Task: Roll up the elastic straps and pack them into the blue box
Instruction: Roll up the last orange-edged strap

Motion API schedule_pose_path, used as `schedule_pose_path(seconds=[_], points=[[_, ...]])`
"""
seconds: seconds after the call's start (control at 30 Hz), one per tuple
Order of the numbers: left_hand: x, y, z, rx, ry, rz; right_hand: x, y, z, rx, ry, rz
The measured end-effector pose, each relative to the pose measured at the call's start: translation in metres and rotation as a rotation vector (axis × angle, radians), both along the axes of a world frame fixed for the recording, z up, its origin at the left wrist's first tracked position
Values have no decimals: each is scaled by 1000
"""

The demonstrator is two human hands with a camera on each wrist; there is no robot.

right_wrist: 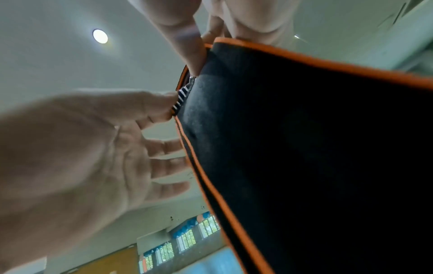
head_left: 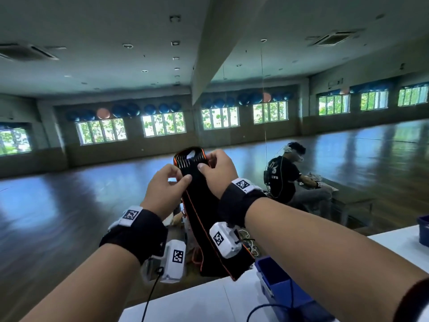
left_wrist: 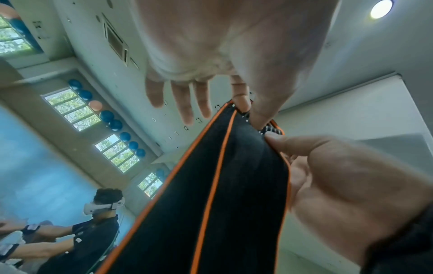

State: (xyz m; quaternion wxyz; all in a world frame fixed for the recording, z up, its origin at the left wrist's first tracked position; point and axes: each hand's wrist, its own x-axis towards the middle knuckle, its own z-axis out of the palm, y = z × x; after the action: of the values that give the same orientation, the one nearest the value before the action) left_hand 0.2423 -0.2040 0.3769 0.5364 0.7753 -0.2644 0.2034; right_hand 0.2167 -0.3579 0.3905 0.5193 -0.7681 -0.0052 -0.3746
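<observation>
Both hands are up in front of the chest, working the top end of a black elastic strap (head_left: 199, 214) with orange piping. The left hand (head_left: 162, 184) pinches its left edge between thumb and forefinger, other fingers fanned loose; the right hand (head_left: 218, 169) is clamped on the right edge, thumb on the near face. The top end is curled over into what looks like the first turn of a roll, ribbed stitching showing. The rest hangs down to the white bench (head_left: 204, 303), tail just beside the blue box (head_left: 281, 282), which stands near the front edge. To do this well, the person should keep both edges level so the orange piping stacks on itself, hold tension with the thumbs, and wind tight enough that the finished roll fits the box.
</observation>
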Motion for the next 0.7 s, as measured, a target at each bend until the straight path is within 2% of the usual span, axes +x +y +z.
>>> schedule_pose_path(seconds=[0.13, 0.33, 0.47, 0.57, 0.7], points=[[-11, -1, -8, -67, -22, -93, 0, 8, -1, 54, -6, 50], [-20, -12, -3, -247, 87, -145, -3, 24, 8, 263, 30, 99], [-26, -12, 1, -306, 112, -141, -10, 23, 9, 352, -37, 84], [-26, -10, 1, -311, 126, -111, -15, 22, 6, 299, -71, 71], [-24, -11, 5, -351, 165, -119, -20, 28, -4, 176, -22, 131]])
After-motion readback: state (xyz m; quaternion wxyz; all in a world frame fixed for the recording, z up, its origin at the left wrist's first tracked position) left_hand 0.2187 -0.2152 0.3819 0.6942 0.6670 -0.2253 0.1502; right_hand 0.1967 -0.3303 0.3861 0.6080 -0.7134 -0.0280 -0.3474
